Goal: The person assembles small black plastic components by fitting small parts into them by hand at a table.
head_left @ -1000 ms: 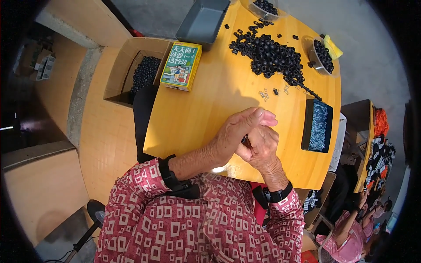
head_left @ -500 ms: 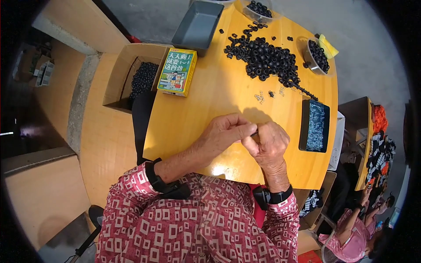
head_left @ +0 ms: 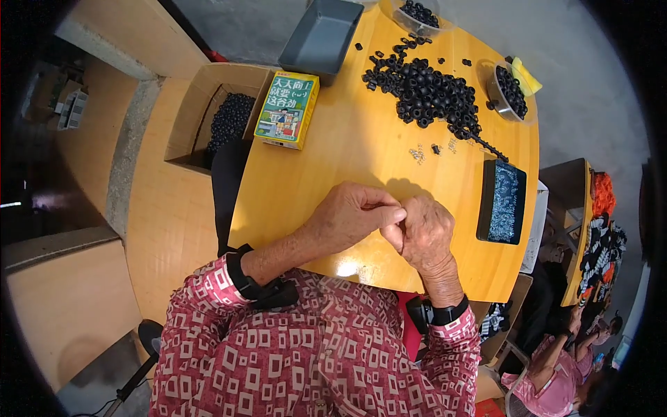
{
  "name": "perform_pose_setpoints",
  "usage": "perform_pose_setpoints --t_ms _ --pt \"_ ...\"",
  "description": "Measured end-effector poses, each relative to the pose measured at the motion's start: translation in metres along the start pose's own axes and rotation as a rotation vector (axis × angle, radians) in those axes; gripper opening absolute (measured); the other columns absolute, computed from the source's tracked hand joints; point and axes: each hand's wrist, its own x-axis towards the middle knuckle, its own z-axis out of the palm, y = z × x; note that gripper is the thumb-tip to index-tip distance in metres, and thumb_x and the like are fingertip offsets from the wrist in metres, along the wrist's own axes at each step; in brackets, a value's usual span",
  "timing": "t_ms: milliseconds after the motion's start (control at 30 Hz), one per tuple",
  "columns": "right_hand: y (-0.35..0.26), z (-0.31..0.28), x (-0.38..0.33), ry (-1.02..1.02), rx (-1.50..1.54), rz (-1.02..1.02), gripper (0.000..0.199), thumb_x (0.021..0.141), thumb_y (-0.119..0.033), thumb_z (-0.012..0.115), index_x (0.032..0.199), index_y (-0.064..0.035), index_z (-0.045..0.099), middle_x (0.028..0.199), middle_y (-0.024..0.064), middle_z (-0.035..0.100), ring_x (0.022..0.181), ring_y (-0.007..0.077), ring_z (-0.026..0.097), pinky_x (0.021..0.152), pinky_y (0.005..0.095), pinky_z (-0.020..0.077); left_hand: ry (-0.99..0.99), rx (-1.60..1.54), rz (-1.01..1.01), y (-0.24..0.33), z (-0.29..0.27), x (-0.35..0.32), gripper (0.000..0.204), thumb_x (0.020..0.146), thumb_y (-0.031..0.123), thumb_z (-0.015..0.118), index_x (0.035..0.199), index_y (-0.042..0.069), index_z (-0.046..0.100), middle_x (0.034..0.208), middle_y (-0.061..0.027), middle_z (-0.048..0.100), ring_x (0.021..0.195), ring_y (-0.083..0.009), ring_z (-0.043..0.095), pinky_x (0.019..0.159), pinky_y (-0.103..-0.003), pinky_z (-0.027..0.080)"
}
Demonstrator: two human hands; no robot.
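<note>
Over the near part of the yellow table (head_left: 326, 163), my left hand (head_left: 351, 217) and my right hand (head_left: 427, 229) meet fingertip to fingertip. Both pinch closed; whatever is between them is too small and covered to name. Beyond them lies a heap of small black ring-like parts (head_left: 434, 94), trailing toward the right. Nearer than the heap are a few tiny silvery pieces (head_left: 417, 153) and a single black part (head_left: 436, 149). To the right of my right hand stands a black tray (head_left: 484, 201) full of small, shiny clear pieces.
At the back are an unfilled grey tray (head_left: 316, 42) and a clear bowl (head_left: 439, 28) of black parts. Another such bowl (head_left: 494, 89) stands right, beside something yellow (head_left: 526, 76). Left are a yellow-green carton (head_left: 287, 111) and a cardboard box (head_left: 187, 115). Another person (head_left: 549, 375) sits lower right.
Both hands stay together, with fingers slightly shifted. A small dark bit seen between the fingertips before is now hidden. The whole scene has slid a little to the right in the view.
</note>
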Motion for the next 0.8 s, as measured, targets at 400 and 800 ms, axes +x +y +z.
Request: perform_pose_setpoints --t_ms 400,800 --pt "0.002 0.015 0.003 0.124 0.154 -0.011 0.020 0.077 -0.015 0.073 0.076 -0.0044 0.056 0.063 0.0081 0.052 0.054 0.0254 0.056 0.050 0.0354 0.0477 0.242 -0.480 0.020 -0.015 0.021 0.009 0.030 0.100 0.029 0.054 0.111 0.002 0.060 0.094 -0.0002 0.061 0.087 -0.0061 0.057 0.079 -0.024 0.050" --pt "-0.005 -0.003 0.004 -0.034 0.405 0.276 0.020 0.087 -0.017 0.070 0.080 -0.0021 0.058 0.067 0.0130 0.054 0.061 0.0305 0.058 0.056 0.0368 0.0486 0.177 -0.156 0.180 -0.013 0.004 -0.004 0.022 0.095 0.012 0.060 0.112 0.000 0.066 0.098 -0.0025 0.066 0.094 -0.0082 0.062 0.085 -0.024 0.052"
